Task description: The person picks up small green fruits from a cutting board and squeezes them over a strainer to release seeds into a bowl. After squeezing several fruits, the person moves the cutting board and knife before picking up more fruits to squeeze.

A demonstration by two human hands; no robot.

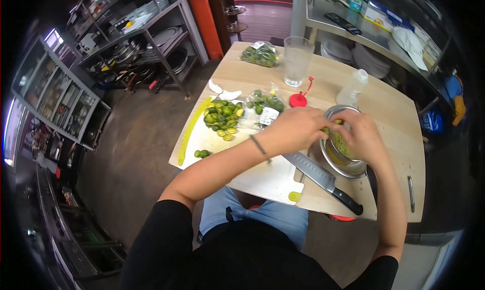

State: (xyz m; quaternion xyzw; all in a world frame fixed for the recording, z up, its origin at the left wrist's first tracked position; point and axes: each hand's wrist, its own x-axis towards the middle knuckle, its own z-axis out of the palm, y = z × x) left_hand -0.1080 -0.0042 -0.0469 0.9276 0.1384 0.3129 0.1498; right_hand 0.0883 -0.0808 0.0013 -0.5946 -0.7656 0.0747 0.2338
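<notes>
Both my hands are over a metal bowl (342,170) holding what looks like a strainer with yellow-green pulp (344,146). My left hand (305,128) pinches a small green citrus half (325,132), partly hidden by its fingers. My right hand (361,133) is closed, fingers curled round a bit of green citrus (338,122) at its tips. Below my left wrist lies a large knife (316,173), its black handle toward the table's front edge. A pile of green citrus (221,114), some cut open, rests on the white cutting board (252,181).
Behind the board sit a bag of green citrus (268,102) and a second bag (258,54). A tall glass (297,63), a red cap (298,100) and a white bottle (352,90) stand farther back. A pen-like object (411,193) lies at right.
</notes>
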